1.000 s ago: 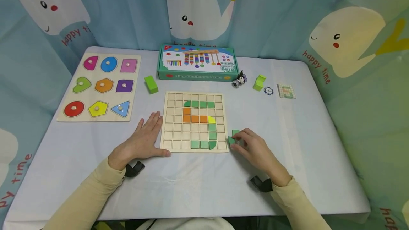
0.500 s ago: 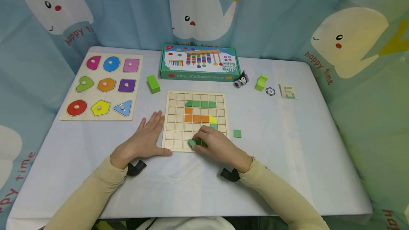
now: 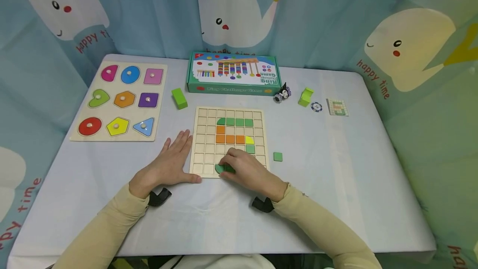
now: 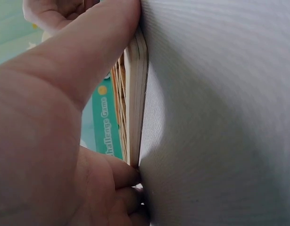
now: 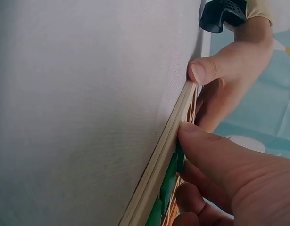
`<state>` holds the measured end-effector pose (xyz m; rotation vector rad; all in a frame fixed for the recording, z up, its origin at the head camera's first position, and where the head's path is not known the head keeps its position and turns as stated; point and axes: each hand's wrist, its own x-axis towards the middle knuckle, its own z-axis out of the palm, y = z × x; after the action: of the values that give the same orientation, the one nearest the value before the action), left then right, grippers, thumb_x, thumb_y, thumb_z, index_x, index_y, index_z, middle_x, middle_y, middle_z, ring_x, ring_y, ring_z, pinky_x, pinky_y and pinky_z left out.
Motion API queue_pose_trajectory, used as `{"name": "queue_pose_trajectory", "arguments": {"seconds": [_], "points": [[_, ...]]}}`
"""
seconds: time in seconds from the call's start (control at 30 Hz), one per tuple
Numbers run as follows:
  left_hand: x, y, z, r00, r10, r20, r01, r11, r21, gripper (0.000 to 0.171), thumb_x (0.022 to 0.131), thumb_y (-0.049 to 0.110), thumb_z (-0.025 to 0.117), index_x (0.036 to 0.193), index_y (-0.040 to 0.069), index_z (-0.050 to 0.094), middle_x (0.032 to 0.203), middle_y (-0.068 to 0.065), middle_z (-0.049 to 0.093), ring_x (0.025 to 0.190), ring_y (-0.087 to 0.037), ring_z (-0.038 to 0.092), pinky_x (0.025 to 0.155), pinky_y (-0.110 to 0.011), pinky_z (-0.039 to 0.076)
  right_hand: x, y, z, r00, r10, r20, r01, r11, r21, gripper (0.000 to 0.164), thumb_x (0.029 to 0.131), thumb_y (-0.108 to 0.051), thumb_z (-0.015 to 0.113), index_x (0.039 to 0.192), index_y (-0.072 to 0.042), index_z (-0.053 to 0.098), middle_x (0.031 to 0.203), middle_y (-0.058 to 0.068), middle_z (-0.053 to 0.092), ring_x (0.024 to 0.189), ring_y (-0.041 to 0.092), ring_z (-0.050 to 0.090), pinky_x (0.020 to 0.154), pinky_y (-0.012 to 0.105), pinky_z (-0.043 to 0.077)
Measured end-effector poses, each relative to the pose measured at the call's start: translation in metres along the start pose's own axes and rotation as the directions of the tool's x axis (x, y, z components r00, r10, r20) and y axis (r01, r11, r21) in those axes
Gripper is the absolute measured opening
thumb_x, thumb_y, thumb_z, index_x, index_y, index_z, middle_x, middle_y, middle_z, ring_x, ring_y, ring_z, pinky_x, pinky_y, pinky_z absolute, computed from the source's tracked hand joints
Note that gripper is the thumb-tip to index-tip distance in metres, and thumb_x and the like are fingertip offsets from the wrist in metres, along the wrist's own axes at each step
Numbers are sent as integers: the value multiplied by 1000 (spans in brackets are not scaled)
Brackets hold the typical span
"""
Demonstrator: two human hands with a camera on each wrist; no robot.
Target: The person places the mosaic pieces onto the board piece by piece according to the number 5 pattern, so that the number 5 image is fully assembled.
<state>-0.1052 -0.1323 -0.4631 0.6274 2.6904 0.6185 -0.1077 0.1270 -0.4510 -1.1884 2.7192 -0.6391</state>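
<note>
A wooden grid board [image 3: 205, 148] lies in the middle of the table with green, orange and yellow tiles in some of its cells. My left hand [image 3: 168, 161] lies with straight, spread fingers along the board's left edge, its thumb at the near-left corner. In the left wrist view that thumb and the fingers touch the board's side. My right hand [image 3: 244, 170] pinches a green rounded-corner tile [image 3: 218, 169] at the board's near row, left of a partly covered green tile [image 3: 229, 169]. A loose green square tile [image 3: 278, 157] lies on the table right of the board.
A shape puzzle board [image 3: 108, 130] lies at the left. Behind the grid board stand a game box [image 3: 235, 90], a green block [image 3: 179, 99] and a small figurine [image 3: 282, 93]. Another green piece [image 3: 306, 97], a round chip [image 3: 316, 107] and a pattern card [image 3: 337, 107] lie at the right.
My right hand has picked up the rounded green tile from right of the board and brought it left to the near row, where it now sits lower. My left hand stays put.
</note>
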Motion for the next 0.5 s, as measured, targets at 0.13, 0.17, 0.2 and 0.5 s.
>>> {"name": "queue_pose_trajectory", "arguments": {"seconds": [0.13,0.17,0.2,0.5], "points": [[0,1,-1,1000,-3,5,3,1000,2,127,71,63,77,151,-10,11,160,-23,1,147,-34,-2,113,-57,-1,0,1,0,1000,5,-15,-5,1000,3,24,81,-24,82,98,-10,72,89,-2,59,76,10,52,70,26,47],[0,1,-1,1000,-4,5,4,1000,2,127,71,63,77,151,-10,12,160,-23,1,147,-34,-2,113,-57,-1,0,1,0,1000,2,-18,-2,1000,6,24,81,-24,82,98,-10,71,88,-2,59,76,10,51,70,26,47],[0,1,-1,1000,-5,4,5,1000,3,127,71,63,77,151,-10,12,160,-22,1,147,-34,-2,113,-57,-1,0,2,0,1000,1,-22,0,1000,12,25,82,-25,82,99,-10,71,88,-2,59,76,11,51,70,26,46],[1,0,1,1000,10,-12,-10,1000,-9,127,70,62,78,151,-10,12,160,-23,1,147,-35,-2,112,-58,-1,-27,33,-24,985,44,-166,-31,996,84,16,90,-13,72,103,-4,71,93,1,61,79,12,55,68,27,49]]}}
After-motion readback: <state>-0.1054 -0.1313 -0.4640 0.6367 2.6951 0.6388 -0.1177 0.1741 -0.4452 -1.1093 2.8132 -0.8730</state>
